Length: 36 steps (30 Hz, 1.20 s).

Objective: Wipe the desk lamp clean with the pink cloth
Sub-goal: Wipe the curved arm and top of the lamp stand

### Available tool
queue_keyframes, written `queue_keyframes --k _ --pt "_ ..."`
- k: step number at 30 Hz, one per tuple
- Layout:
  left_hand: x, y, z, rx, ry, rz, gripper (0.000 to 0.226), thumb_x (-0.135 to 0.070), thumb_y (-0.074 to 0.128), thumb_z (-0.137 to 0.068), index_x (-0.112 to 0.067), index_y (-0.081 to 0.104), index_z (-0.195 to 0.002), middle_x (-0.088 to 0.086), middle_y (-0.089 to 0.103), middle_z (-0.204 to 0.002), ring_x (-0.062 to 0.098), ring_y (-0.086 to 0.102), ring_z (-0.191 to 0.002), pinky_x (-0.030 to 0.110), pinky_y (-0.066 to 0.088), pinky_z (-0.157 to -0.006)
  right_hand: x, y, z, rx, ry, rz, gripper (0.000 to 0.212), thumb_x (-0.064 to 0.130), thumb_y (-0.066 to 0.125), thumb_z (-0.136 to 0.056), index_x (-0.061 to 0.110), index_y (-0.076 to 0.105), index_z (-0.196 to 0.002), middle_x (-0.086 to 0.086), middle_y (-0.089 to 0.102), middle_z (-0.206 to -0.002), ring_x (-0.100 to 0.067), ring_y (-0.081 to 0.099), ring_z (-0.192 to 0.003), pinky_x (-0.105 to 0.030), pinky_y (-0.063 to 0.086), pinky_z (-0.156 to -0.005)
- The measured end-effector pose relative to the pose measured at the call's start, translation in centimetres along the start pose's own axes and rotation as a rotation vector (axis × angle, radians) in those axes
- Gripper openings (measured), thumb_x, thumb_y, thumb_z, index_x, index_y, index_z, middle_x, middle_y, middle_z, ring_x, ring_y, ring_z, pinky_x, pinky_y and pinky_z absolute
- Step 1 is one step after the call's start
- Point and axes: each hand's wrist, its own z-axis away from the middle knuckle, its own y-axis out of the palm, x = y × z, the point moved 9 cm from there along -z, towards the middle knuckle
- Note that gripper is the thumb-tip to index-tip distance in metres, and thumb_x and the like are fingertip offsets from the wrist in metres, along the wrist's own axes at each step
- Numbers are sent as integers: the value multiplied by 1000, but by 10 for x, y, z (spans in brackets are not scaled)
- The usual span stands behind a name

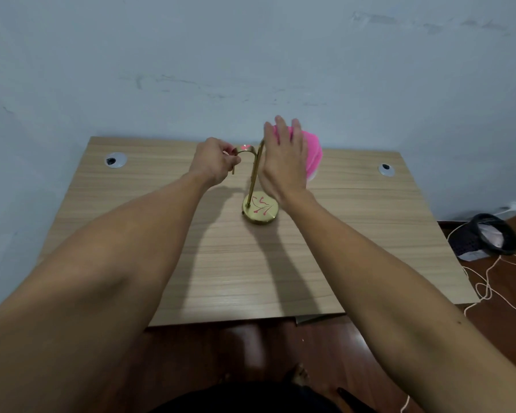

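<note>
The desk lamp [255,186] stands a little above the middle of the frame on the wooden desk [149,263]: a gold arched stem rising from a round base painted with pink marks. The left hand [215,162] is closed in a pinch on the down-turned end of the arch, steadying it. The right hand [285,162] is spread flat, fingers open, with the pink cloth [312,156] bunched behind its palm, just right of the stem; whether the cloth touches the metal I cannot tell.

To wipe well, I would judge the palm should press the cloth around the stem and slide along it while the left hand keeps the lamp from tipping, then move to the base.

Two cable grommets sit near the desk's upper corners. At the right edge of the frame, on the floor, lie a dark basket [486,236] and a loose white cord [489,281], well apart from the work. Nothing blocks the hands.
</note>
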Motion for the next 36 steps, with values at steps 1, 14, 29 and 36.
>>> queue_keyframes --k 1,14,29,36 --pt "0 0 0 1 8 -7 9 -11 75 -92 -3 75 -95 13 70 -80 24 68 -76 35 58 -86 6 7 7 28 -89 50 65 4 41 -87 7 37 -152 -14 28 -165 -45 14 -155 -54 16 -127" --pt "0 1 -2 13 13 -14 8 -13 76 -93 -8 76 -99 18 75 -92 38 77 -98 43 61 -93 -59 74 81 204 782 -920 30 6 40 -98 23 65 -101 -1 60 -95 -22 58 -83 -33 46 -73" --pt "2 9 -5 3 13 18 12 -8 75 -92 -1 75 -102 13 69 -83 24 67 -79 48 61 -95 -19 38 19 16 821 -1354 22 17 45 -95 17 62 -81 -6 54 -78 -22 48 -73 -33 34 -66" --pt "7 7 -7 -14 24 60 17 -8 75 -93 1 75 -107 16 71 -87 23 67 -82 45 61 -95 -22 60 41 327 633 -854 44 39 29 -109 15 66 -104 -11 61 -75 -35 69 -67 -40 53 -61"
